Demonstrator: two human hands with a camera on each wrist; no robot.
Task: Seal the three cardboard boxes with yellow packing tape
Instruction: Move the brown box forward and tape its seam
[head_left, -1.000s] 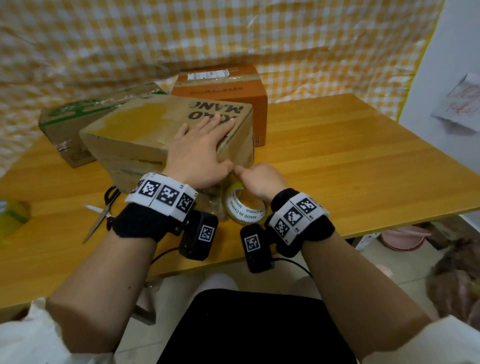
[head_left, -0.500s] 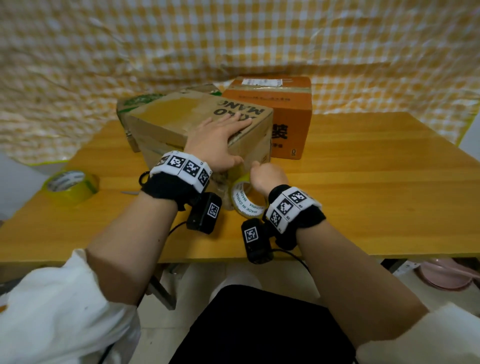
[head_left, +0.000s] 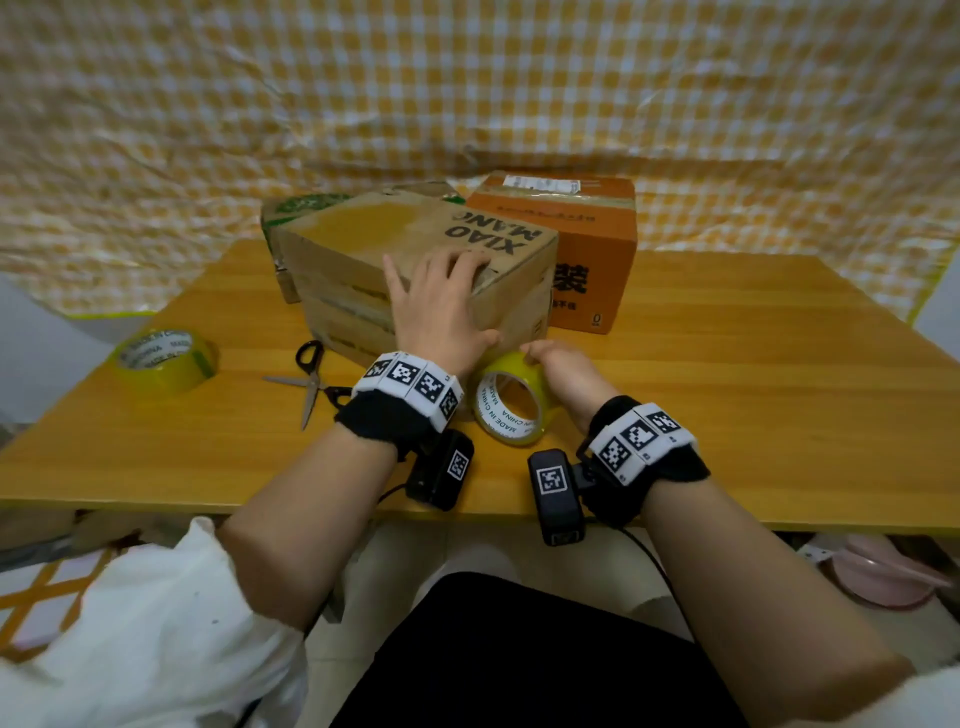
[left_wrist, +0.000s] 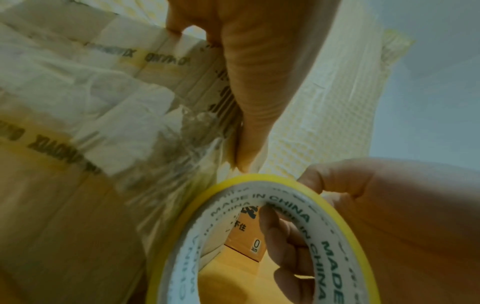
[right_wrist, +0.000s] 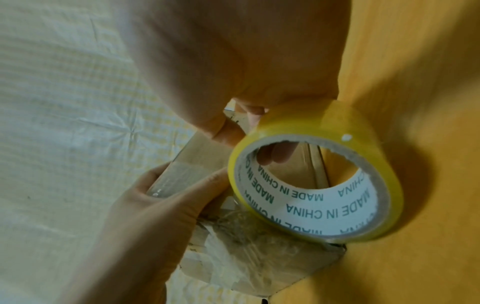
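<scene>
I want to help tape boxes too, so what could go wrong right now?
1. The right hand grips the tape roll low against the front of the brown box; pulled crooked, the tape might wrinkle or stick to itself.
2. The left hand lies flat over the box edge. If it lifts early, the box could slide.
3. The scissors lie open by the left wrist, so a sideways reach could bump the blades.
</scene>
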